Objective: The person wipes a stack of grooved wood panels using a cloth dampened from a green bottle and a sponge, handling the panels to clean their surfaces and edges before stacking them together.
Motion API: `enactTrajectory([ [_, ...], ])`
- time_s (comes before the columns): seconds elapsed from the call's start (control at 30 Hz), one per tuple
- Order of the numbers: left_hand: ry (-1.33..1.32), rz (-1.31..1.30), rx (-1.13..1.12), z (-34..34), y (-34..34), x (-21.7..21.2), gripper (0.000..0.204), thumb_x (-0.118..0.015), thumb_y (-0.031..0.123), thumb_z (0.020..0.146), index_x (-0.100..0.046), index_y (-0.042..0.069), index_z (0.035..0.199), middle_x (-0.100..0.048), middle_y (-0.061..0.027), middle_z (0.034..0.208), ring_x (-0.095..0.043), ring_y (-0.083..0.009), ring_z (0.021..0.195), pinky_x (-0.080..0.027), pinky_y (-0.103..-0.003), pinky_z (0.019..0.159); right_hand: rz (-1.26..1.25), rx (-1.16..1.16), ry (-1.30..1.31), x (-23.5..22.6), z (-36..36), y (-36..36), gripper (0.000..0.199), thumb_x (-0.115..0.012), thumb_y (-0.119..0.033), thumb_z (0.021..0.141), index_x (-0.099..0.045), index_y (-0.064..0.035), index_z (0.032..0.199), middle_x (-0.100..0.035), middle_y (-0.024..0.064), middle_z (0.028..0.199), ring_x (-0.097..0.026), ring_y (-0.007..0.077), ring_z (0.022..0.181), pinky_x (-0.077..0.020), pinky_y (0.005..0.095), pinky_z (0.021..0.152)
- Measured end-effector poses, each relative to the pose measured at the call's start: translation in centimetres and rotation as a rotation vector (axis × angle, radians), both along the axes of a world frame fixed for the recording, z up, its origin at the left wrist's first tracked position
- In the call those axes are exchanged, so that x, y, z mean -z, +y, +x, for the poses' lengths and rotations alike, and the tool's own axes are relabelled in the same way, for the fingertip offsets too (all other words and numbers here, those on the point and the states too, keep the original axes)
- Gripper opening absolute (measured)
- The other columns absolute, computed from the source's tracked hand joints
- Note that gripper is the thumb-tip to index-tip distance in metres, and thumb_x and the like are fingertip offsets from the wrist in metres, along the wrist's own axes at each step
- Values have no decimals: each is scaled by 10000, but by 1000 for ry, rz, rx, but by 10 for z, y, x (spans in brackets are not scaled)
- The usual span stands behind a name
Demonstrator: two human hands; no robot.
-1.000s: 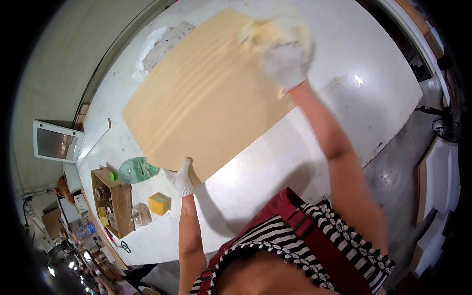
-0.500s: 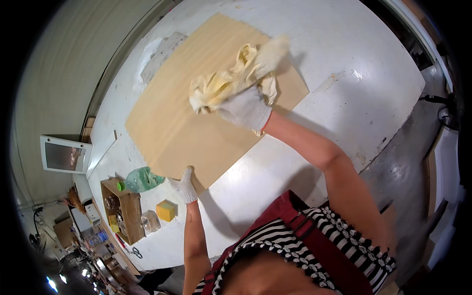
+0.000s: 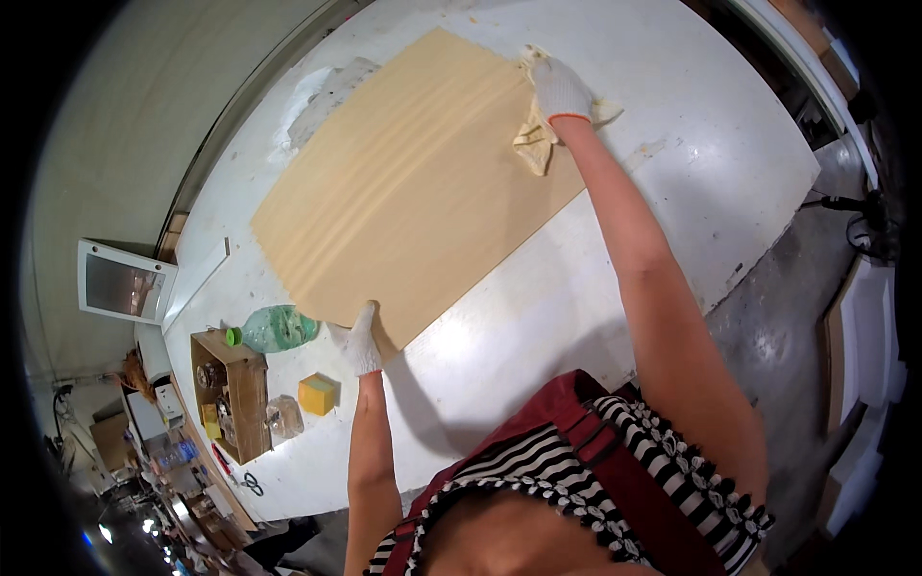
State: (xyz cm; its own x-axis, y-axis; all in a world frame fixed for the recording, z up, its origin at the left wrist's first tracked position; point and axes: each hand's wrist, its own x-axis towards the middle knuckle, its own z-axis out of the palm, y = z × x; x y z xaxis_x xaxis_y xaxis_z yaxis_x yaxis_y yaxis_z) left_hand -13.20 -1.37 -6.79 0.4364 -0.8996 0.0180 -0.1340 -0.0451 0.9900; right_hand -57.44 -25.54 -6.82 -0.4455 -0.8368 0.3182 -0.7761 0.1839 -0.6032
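A pale wooden board (image 3: 413, 182) lies at a slant on the white table. In a white knit glove, my left hand (image 3: 363, 346) grips the board's near left corner, thumb on top and the fingers partly hidden at the edge. My right hand (image 3: 562, 91), gloved the same way with an orange cuff, holds a cream cloth (image 3: 535, 142) at the board's far right end. Part of the cloth hangs past the edge over the table, and the right fingers are mostly hidden.
Left of the board lie a green-tinted plastic bottle (image 3: 279, 329), an open cardboard box (image 3: 245, 403) with small items, a yellow block (image 3: 318, 394), a crumpled clear thing (image 3: 284, 417) and scissors (image 3: 252, 484). A white-framed panel (image 3: 125, 281) stands at the table's left edge.
My right hand has swept the cloth away from me and rightward, from the board's middle to its far right end. My left hand stays on the near corner.
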Motion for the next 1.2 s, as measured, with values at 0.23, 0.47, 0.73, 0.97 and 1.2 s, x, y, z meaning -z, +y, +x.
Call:
enactTrajectory([
  [0.23, -160, -36, -52, 9, 11, -1, 571, -770, 10, 774, -506, -41, 1278, -640, -104, 1133, -622, -189, 995, -502, -304, 910, 320, 71, 279, 41, -23, 88, 339, -410, -323, 986, -638, -116, 1126, -651, 166, 1071, -634, 342, 972, -519, 472, 790],
  [0.47, 172, 32, 119, -1, 11, -24, 516, -807, 63, 747, -563, -28, 1192, -674, -92, 1041, -654, -177, 919, -536, -288, 815, -489, -665, 111, -65, 127, 138, 269, -618, -238, 870, -640, -149, 1123, -625, 128, 1110, -598, 323, 992, -495, 430, 815],
  [0.73, -189, -95, 38, 23, 7, -3, 827, -870, 231, 625, -447, 7, 1299, -577, -131, 1205, -555, -230, 1121, -459, -353, 969, -717, -795, 527, -7, 203, 106, 428, -656, -249, 814, -631, -86, 1209, -633, 136, 1214, -605, 335, 1095, -475, 473, 922],
  [0.97, -205, -28, 62, 21, 1, -11, 869, -871, 239, 607, -424, -1, 1312, -559, -135, 1206, -538, -250, 1134, -450, -354, 983, -543, -254, 903, -31, 49, 43, 365, -423, -271, 995, -570, -126, 1296, -624, 112, 1214, -616, 298, 1046, -495, 420, 882],
  [1.2, -172, -116, 37, 28, 4, 1, 1071, -901, 292, 561, -307, 2, 1403, -452, -184, 1326, -456, -301, 1232, -393, -370, 1056, -611, -752, 477, -33, 286, 135, 363, -601, -306, 854, -616, -112, 1160, -613, 97, 1158, -558, 301, 1103, -447, 430, 909],
])
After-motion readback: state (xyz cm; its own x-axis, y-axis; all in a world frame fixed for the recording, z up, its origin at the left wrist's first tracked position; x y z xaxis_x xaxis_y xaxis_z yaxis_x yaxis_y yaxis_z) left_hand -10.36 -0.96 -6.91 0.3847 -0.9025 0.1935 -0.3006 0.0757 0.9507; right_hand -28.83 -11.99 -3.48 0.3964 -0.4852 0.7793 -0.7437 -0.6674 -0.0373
